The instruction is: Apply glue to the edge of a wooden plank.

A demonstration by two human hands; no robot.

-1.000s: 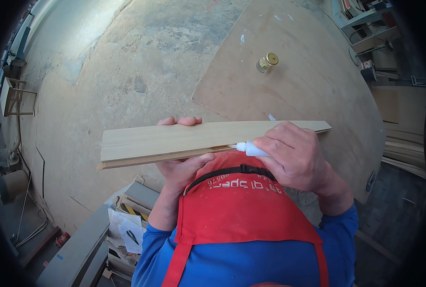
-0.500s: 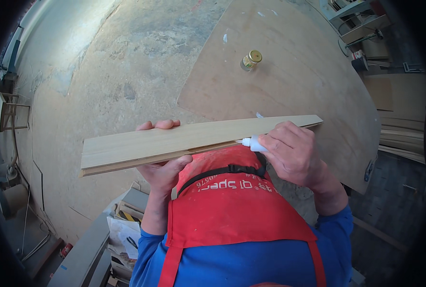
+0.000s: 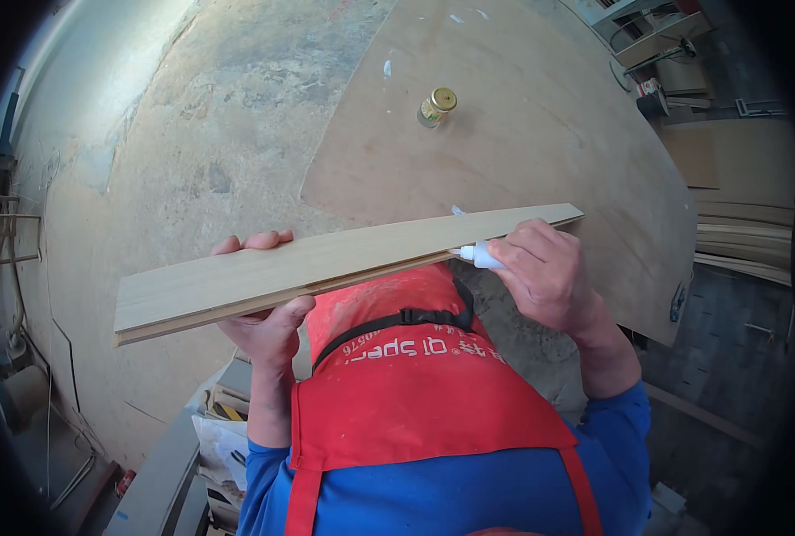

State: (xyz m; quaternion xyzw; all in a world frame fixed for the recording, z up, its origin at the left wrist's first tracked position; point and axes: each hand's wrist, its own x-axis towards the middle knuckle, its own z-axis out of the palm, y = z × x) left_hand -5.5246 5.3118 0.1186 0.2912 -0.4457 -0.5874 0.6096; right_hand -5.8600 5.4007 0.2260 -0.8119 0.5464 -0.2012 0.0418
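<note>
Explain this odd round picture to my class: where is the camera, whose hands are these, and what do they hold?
The camera sits on a person's head and looks down, so the wide lens bends straight edges. You see the person's own red apron and blue sleeves. The left hand grips a long pale wooden board from beneath. The right hand holds a small white tube with its tip against the board's near edge. Below lies a dusty floor with a big plywood sheet, and on it stands a small jar with a gold lid.

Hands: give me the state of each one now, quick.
Left hand: closed around the wooden board, gripping it from underneath.
Right hand: closed on a small white tube, nozzle against the board's edge.
</note>
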